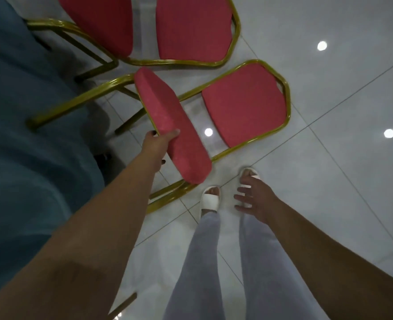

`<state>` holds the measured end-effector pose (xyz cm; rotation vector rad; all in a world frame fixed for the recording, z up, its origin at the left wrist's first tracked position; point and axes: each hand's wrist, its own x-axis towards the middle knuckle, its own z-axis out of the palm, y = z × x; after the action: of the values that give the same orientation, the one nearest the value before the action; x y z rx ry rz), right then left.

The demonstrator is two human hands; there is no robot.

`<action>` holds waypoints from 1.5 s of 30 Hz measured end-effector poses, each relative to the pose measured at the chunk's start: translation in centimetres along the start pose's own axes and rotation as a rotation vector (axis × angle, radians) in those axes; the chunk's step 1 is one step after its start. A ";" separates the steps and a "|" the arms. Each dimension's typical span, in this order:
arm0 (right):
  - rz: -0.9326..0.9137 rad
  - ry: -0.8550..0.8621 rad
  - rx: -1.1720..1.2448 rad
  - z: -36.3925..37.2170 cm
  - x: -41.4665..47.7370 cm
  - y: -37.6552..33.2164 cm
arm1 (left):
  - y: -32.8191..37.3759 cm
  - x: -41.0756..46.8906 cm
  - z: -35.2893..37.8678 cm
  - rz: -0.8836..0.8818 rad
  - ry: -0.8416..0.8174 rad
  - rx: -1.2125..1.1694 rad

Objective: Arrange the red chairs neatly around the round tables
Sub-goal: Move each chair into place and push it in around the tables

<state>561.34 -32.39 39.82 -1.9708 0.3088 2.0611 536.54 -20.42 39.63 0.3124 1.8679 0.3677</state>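
Note:
A red padded chair with a gold metal frame stands just ahead of my feet; its backrest (172,125) points toward me and its seat (244,112) lies beyond. My left hand (158,142) grips the left edge of that backrest, thumb on top of the red pad. My right hand (253,195) hangs above my feet with fingers spread, holding nothing. A second red chair (191,28) stands farther away at the top, close beside the first. The round table under a blue-grey cloth (29,135) fills the left side.
Glossy white floor tiles (329,181) stretch to the right and reflect ceiling lights. My legs in grey trousers and white sandals (210,199) stand right beside the near chair's gold leg (168,199).

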 end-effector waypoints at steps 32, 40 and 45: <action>0.238 -0.275 0.446 -6.5 16.1 -8.3 | 23.2 14.4 19.6 -0.124 -0.123 1.196; 0.043 -0.093 0.491 -10.6 14.6 -8.7 | 22.5 11.3 20.4 0.033 -0.245 1.066; -0.087 0.001 0.514 -16.9 8.8 -12.4 | 25.8 5.2 24.7 0.129 -0.338 0.978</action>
<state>581.10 -26.02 30.63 -1.6392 0.6645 1.7077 559.22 7.61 37.97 1.0787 1.5692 -0.5254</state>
